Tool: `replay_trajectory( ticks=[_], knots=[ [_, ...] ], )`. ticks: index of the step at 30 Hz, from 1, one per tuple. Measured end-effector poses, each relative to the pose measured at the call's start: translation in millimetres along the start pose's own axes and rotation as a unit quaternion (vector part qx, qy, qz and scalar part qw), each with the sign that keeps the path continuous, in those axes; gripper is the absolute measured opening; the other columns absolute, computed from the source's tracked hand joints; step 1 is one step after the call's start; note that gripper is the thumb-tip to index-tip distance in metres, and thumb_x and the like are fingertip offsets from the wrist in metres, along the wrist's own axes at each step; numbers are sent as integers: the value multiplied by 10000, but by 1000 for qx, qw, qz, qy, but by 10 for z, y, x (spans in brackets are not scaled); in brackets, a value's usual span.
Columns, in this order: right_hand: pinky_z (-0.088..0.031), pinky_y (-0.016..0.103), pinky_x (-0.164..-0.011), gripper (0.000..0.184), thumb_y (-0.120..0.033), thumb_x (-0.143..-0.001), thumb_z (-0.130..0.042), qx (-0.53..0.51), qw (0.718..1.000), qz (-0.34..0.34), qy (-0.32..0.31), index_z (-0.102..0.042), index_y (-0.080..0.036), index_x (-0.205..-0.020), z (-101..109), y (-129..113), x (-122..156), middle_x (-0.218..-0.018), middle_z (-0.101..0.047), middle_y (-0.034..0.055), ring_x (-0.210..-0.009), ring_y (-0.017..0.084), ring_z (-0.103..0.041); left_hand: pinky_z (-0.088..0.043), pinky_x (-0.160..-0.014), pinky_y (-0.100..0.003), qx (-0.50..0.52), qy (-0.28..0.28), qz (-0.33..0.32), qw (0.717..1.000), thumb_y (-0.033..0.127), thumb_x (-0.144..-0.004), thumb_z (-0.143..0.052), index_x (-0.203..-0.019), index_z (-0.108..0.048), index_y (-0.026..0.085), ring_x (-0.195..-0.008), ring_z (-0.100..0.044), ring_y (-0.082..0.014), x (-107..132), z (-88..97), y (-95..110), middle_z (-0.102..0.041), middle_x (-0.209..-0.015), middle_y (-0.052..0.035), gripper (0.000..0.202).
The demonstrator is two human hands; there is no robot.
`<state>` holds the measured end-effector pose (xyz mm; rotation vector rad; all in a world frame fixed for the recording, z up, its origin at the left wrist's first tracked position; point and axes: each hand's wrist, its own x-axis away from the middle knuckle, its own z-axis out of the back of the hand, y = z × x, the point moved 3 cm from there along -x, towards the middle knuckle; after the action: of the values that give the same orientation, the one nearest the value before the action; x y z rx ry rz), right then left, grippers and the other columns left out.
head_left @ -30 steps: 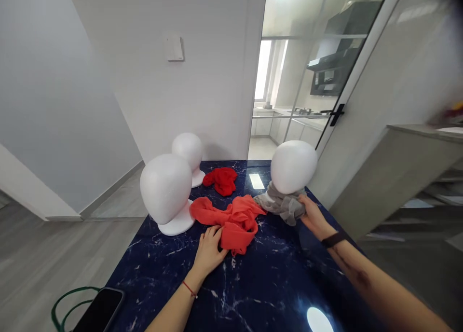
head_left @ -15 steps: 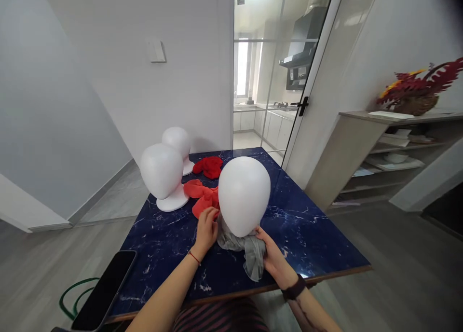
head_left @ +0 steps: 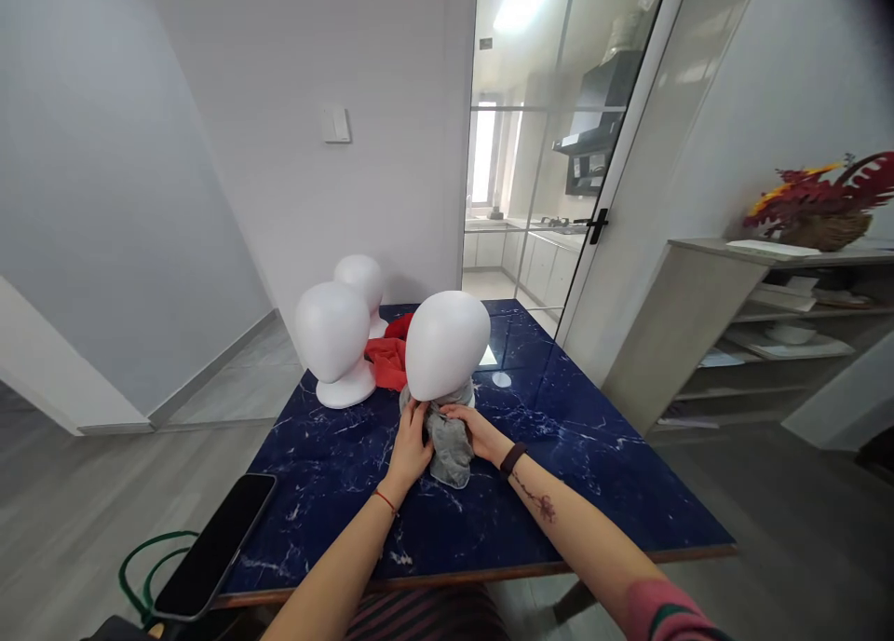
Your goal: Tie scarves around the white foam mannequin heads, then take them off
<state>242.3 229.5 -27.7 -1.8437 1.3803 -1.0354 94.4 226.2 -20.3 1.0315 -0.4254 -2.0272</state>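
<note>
A white mannequin head [head_left: 447, 343] stands tilted on the table in front of me, with a thin grey scarf [head_left: 451, 453] tied round its neck and one end hanging towards me. My left hand [head_left: 411, 447] is closed on the scarf just under the chin, thumb near the knot. From the right, my right hand [head_left: 480, 430] pinches the scarf beside the knot. Both fingertips are partly hidden in the fabric. Left of the head lies a coral-red scarf [head_left: 388, 361], partly covered by it, and a darker red scarf [head_left: 399, 325] shows behind.
Two more white heads, a nearer one [head_left: 332, 332] and a farther one [head_left: 359, 279], stand at the table's back left. A phone [head_left: 216, 546] juts over the left front edge of the dark blue marbled table [head_left: 579, 511]. A glass door [head_left: 531, 156] and shelf [head_left: 705, 278] are beyond.
The head has moved back and tilted, now hiding more of the red scarves. My left hand has come in to the grey scarf, and my right hand has shifted to its knot.
</note>
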Motion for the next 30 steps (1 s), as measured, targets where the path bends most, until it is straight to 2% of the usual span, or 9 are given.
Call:
replay_trajectory(
  ticks=[3,5,12,15,18,21,24,27,30],
  knots=[
    [-441,225,-641,228,-198,-569,-702,17,999,25,-23,-703,-166,-795,42,8,-19,-770,-675,-3,-678,124,-582,-394,-996,-421,5,-5,-6,1000,-11,-658,-427,-1132,-505,197,-1160,-454,-227,-21,7,0,-497,-1175,-90,524],
    [-443,235,-675,213,-211,-582,-713,31,998,36,-34,-714,-168,-791,73,11,-19,-793,-685,7,-710,131,-593,-405,-956,-428,-24,-26,-19,999,4,-667,-451,-1049,-547,204,-1081,-473,-235,-32,20,29,-553,-1073,-70,441],
    [-453,283,-713,249,-249,-591,-737,82,995,14,-58,-713,-167,-825,160,-39,-32,-818,-689,22,-723,157,-613,-381,-898,-459,-162,-48,-19,985,199,-750,-574,-1041,-571,228,-1046,-426,-281,-27,93,118,-567,-1101,-52,292],
    [-454,266,-669,232,-238,-583,-736,56,997,60,-5,-698,-165,-800,281,-106,-95,-785,-676,12,-693,149,-601,-404,-867,-446,-156,-35,-14,987,240,-774,-570,-999,-569,207,-988,-450,-269,-31,99,67,-570,-1029,-63,227],
    [-427,246,-551,187,-277,-623,-699,-13,993,97,64,-665,-199,-790,472,-200,-156,-635,-615,-26,-574,123,-547,-427,-852,-420,-118,-18,-5,993,256,-775,-579,-923,-561,188,-928,-464,-249,-45,94,-12,-555,-916,-59,164],
    [-398,236,-487,187,-333,-679,-647,-50,989,114,82,-634,-235,-837,622,-297,-172,-533,-527,-50,-515,116,-500,-438,-841,-416,-93,3,18,996,255,-747,-613,-888,-553,183,-916,-461,-248,-56,96,-89,-543,-909,-54,169],
    [-399,229,-482,269,-306,-672,-662,-70,986,134,76,-616,-243,-929,661,-344,-149,-621,-563,-43,-525,105,-492,-441,-842,-424,-76,31,44,996,233,-741,-611,-847,-550,182,-918,-467,-252,-60,120,-152,-549,-912,-55,132],
    [-406,224,-495,374,-264,-633,-705,-27,989,126,72,-597,-237,-990,588,-289,-129,-773,-619,-26,-533,86,-489,-446,-834,-409,-50,53,58,996,188,-766,-564,-814,-547,190,-910,-480,-240,-57,161,-189,-567,-874,-47,51],
    [-452,237,-582,491,-261,-614,-732,24,990,120,77,-558,-253,-1073,486,-200,-106,-894,-638,-7,-644,109,-559,-448,-844,-398,-43,37,39,998,168,-767,-551,-824,-560,191,-912,-483,-229,-48,178,-168,-577,-880,-46,62]
  ],
)
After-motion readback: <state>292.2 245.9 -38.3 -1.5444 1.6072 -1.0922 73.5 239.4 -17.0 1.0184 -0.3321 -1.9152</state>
